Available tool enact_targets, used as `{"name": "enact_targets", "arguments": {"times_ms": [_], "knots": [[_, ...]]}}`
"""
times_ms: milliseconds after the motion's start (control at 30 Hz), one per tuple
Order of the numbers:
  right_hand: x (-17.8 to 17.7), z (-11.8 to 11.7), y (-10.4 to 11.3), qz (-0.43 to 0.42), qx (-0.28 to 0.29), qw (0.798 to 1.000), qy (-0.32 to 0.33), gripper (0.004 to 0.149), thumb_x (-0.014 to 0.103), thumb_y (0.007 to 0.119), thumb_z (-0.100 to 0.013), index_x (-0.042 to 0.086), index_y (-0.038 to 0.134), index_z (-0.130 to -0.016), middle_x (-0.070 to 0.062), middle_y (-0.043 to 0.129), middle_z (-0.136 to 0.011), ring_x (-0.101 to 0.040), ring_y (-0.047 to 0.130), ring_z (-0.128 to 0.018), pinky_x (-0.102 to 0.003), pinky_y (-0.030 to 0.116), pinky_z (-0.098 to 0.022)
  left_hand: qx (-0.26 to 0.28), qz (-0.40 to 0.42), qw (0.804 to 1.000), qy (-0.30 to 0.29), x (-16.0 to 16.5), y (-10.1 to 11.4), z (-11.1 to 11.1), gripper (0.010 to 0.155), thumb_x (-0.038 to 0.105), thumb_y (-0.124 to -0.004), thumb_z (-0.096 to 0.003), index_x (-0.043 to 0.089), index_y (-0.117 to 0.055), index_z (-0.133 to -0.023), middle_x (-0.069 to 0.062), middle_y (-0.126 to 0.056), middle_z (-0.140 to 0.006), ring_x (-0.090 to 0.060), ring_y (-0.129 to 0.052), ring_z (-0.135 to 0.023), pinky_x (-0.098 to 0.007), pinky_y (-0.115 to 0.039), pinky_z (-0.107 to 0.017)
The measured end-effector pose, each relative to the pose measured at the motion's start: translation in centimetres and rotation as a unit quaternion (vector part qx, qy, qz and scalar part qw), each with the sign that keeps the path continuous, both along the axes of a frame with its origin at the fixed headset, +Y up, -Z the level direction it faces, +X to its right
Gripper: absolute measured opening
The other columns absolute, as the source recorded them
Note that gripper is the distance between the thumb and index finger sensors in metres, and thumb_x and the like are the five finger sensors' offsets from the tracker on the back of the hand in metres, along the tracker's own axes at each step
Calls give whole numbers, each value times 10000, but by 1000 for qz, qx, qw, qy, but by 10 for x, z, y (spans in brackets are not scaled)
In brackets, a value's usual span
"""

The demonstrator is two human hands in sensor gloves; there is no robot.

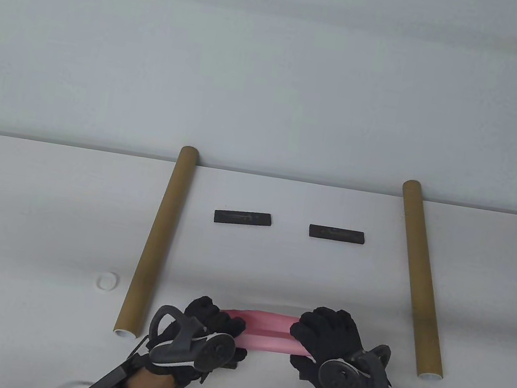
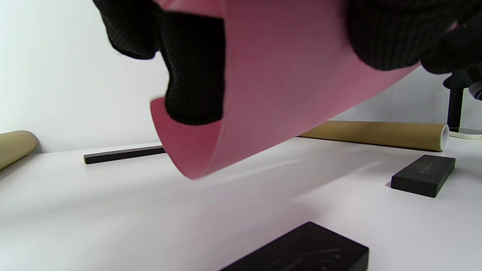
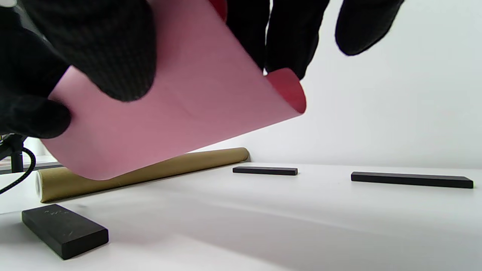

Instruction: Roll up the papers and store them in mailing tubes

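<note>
Now both hands grip one pink paper roll (image 1: 266,333).
Left hand (image 1: 207,331) and right hand (image 1: 328,342) clamp its ends, lifted off the desk (image 1: 39,218).

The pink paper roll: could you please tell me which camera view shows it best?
The table view: the pink paper roll spans between the left hand and right hand. Each wrist view shows one open end only, held off the table.
</note>
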State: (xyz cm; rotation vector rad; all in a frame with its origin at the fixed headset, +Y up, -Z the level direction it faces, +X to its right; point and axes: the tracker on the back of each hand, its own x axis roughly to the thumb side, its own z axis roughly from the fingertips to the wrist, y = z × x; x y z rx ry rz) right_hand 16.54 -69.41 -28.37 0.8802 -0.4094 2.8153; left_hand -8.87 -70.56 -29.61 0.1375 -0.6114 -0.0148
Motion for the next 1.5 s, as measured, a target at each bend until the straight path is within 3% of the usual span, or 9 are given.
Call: {"name": "enact_targets", "arguments": {"times_ms": [200, 367, 567, 700, 900, 1100, 1200, 1367, 1500], "knots": [[3, -6, -3, -8, -48, 999, 4, 601, 652, 773, -421, 169, 983, -709, -88, 983, -808, -422, 926, -844, -720, 657, -663, 33, -9, 999, -13, 3, 4, 5, 654, 645, -800, -351, 312, -761, -912, 88, -976, -686, -127, -1038, -634, -479, -728, -688], [2, -2, -1, 9, -11, 1000, 2, 699, 567, 878, -422, 177, 751, -987, -117, 757, -1041, -472, 745, -989, -726, 599, -700, -3, 3, 1000, -8, 1, 2, 1, 657, 699, -725, -331, 301, -850, -839, 106, -1032, -537, -101, -1086, -487, -466, -750, -684], [0, -2, -2, -5, -31, 999, 14, 543, 521, 829, -468, 182, 850, -891, -107, 830, -983, -457, 775, -974, -723, 607, -695, 19, -12, 1000, -6, 1, 3, 4, 720, 680, -765, -341, 307, -716, -954, 67, -943, -773, -157, -1010, -711, -499, -678, -714], [0, -3, -2, -9, -46, 999, 19, 585, 628, 764, -436, 169, 956, -743, -90, 959, -840, -424, 897, -880, -719, 650, -671, 30, -6, 999, -14, 2, 6, 6, 672, 655, -791, -345, 312, -750, -922, 88, -970, -695, -130, -1031, -647, -491, -696, -705], [0, 0, 0, 3, -15, 1000, 19, 646, 501, 883, -443, 185, 746, -989, -110, 757, -1045, -455, 765, -988, -720, 607, -703, -15, 9, 1000, -12, 1, 4, 1, 695, 715, -705, -321, 324, -801, -888, 111, -1035, -510, -98, -1085, -462, -485, -717, -701], [0, -1, 0, -9, -30, 999, 19, 537, 534, 839, -454, 174, 886, -849, -98, 896, -920, -431, 866, -910, -709, 652, -680, 32, -10, 999, -10, 1, 7, 6, 731, 658, -799, -343, 312, -673, -975, 60, -924, -814, -172, -994, -755, -516, -648, -719], [1, -3, -1, -21, -49, 998, 23, 579, 619, 775, -436, 163, 960, -743, -95, 972, -825, -423, 928, -843, -708, 675, -660, 43, -5, 999, -19, 2, 9, 7, 685, 627, -825, -350, 323, -702, -951, 80, -950, -747, -148, -1015, -705, -510, -659, -714], [2, 0, 1, -11, -17, 1000, 17, 662, 558, 877, -425, 176, 779, -957, -114, 780, -1026, -464, 770, -976, -718, 619, -695, 15, 5, 1000, -15, 1, 8, 5, 648, 682, -757, -341, 340, -790, -890, 113, -1025, -529, -100, -1079, -492, -483, -709, -701], [0, 1, 1, -8, -12, 1000, 17, 541, 513, 860, -453, 199, 846, -894, -97, 834, -984, -445, 797, -966, -713, 626, -695, 15, -2, 1000, -14, 1, 6, 5, 681, 687, -754, -340, 340, -746, -927, 91, -999, -669, -131, -1056, -623, -486, -696, -706]]}}
